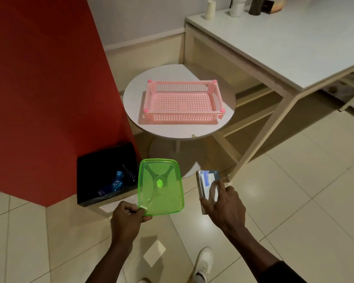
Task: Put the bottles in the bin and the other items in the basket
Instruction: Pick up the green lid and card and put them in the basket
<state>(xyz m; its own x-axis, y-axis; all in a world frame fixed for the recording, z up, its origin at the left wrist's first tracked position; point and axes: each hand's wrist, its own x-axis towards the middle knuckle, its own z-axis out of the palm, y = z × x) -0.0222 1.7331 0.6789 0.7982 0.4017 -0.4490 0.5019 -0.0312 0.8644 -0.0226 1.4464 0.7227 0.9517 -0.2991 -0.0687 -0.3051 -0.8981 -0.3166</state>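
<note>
Bottle point(116, 183) (a blue one) lies in the black bin point(84, 180) by the red wall point(39, 88). Left hand point(127, 219), fingers curled, pinches the near corner of a green lid point(160, 186), held out flat. Right hand point(223, 203) wraps its fingers over a small box point(206, 180). Pink basket point(182, 117) sits on the round table point(172, 129) ahead, with open floor point(294, 201) between.

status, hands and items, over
Left hand pinches green lid; right hand grips small box. Bottle already in bin. Pink basket ahead, nothing blocking.

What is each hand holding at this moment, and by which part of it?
The left hand pinches the green plastic lid by its near left corner. The right hand holds the small box around its near end.
</note>
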